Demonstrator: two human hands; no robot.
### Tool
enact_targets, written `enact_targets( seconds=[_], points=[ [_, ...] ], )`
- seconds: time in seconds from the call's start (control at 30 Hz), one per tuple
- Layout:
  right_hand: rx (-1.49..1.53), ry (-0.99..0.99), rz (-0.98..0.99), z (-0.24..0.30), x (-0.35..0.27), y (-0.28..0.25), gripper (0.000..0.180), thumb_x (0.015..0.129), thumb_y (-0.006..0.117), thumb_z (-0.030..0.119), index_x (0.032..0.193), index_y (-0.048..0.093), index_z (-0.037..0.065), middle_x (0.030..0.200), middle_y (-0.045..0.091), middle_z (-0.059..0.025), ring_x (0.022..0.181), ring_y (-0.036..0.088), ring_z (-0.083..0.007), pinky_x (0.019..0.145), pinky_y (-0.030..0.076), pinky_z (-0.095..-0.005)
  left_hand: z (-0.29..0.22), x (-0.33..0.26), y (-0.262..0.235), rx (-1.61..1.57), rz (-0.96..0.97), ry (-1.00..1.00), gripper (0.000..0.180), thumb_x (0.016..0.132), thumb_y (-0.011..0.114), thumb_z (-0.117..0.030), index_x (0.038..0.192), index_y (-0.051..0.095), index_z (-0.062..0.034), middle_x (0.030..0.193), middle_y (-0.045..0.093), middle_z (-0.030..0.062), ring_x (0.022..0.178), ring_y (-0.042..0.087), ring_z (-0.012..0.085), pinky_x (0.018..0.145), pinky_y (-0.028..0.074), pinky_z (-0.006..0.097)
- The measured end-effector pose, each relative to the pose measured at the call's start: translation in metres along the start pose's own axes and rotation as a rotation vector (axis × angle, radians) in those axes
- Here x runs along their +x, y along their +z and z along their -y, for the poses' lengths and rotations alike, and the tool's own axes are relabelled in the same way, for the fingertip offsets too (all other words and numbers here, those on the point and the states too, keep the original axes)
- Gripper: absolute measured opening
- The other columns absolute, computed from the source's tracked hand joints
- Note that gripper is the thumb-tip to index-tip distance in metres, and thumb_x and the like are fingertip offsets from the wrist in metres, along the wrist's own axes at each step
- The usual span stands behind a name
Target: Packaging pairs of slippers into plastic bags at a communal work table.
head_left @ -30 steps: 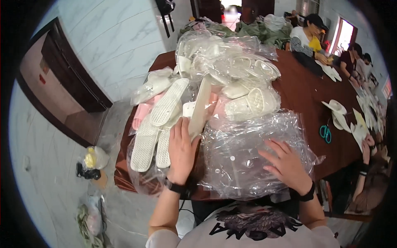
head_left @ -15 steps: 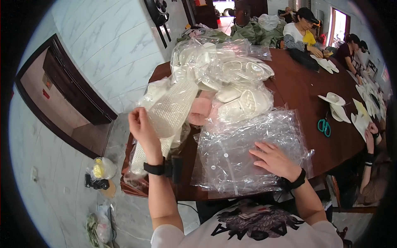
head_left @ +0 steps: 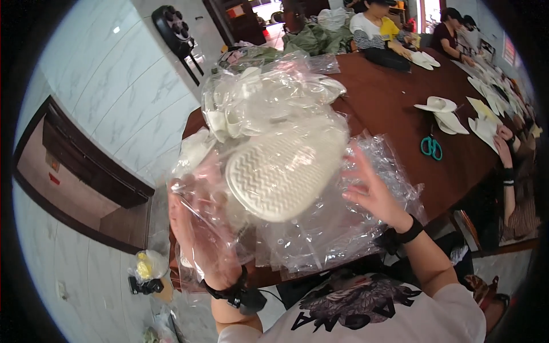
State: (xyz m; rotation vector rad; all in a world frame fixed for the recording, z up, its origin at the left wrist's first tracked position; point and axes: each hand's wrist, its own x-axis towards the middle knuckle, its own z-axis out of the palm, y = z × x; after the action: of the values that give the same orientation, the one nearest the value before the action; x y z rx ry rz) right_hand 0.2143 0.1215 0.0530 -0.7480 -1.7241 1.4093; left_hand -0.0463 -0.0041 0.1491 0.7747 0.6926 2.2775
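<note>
A clear plastic bag holding white slippers (head_left: 286, 171) is raised over the near table, a ribbed sole facing up at me. My left hand (head_left: 209, 240) is at the bag's left side and grips it; the film covers much of the hand, blurring the exact finger hold. On the other side, my right hand (head_left: 372, 191) has its fingers spread, close to the bag's right edge. Whether its fingertips touch the film is unclear. Beneath lies a stack of flat clear plastic bags (head_left: 320, 243), partly hidden by the slippers.
More bagged white slippers (head_left: 257, 103) are heaped behind, on the brown-covered table (head_left: 377, 97). Teal scissors (head_left: 431, 148) and loose white slipper pieces (head_left: 443, 114) lie to the right. A co-worker's hands (head_left: 503, 143) hold white pieces at the right edge; other people sit farther back.
The bagged slippers have come from the left to the middle, turning sole-up and nearer to me. My right hand has lifted off the flat bags. The whole view has shifted somewhat.
</note>
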Motion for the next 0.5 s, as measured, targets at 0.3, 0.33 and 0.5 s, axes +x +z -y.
enact_targets(
  seconds=[0.3,0.33,0.5],
  points=[
    [0.006,-0.505,-0.552,0.023,-0.016,-0.046,0.042,0.072,0.076,0.001,0.111,0.062,0.000,0.120,0.065,-0.0090,0.114,0.059,-0.0209,0.101,0.044,-0.0331,0.024,-0.049,0.009,0.199,0.229,-0.369,0.039,0.104,0.050,-0.018,0.138,0.046,0.0019,0.128,0.059,0.0100,0.120,0.055,0.0210,0.104,0.043,0.033],
    [-0.125,-0.557,-0.654,0.027,-0.021,-0.048,0.038,0.072,0.076,0.002,0.108,0.062,0.001,0.111,0.067,-0.0070,0.099,0.063,-0.0183,0.091,0.049,-0.0309,0.018,-0.050,0.010,-0.123,0.398,-0.456,0.043,0.105,0.049,-0.024,0.140,0.044,0.0004,0.130,0.058,0.0083,0.123,0.054,0.0204,0.104,0.043,0.033],
    [-0.599,-0.536,-0.723,0.061,-0.028,-0.055,0.040,0.077,0.077,0.011,0.112,0.061,0.000,0.090,0.066,-0.0097,0.082,0.065,-0.0176,0.067,0.052,-0.0303,0.056,-0.041,-0.019,0.001,-0.007,-0.544,0.021,0.102,0.053,-0.016,0.120,0.054,-0.0052,0.106,0.060,0.0037,0.098,0.058,0.0150,0.091,0.048,0.037]
  ],
)
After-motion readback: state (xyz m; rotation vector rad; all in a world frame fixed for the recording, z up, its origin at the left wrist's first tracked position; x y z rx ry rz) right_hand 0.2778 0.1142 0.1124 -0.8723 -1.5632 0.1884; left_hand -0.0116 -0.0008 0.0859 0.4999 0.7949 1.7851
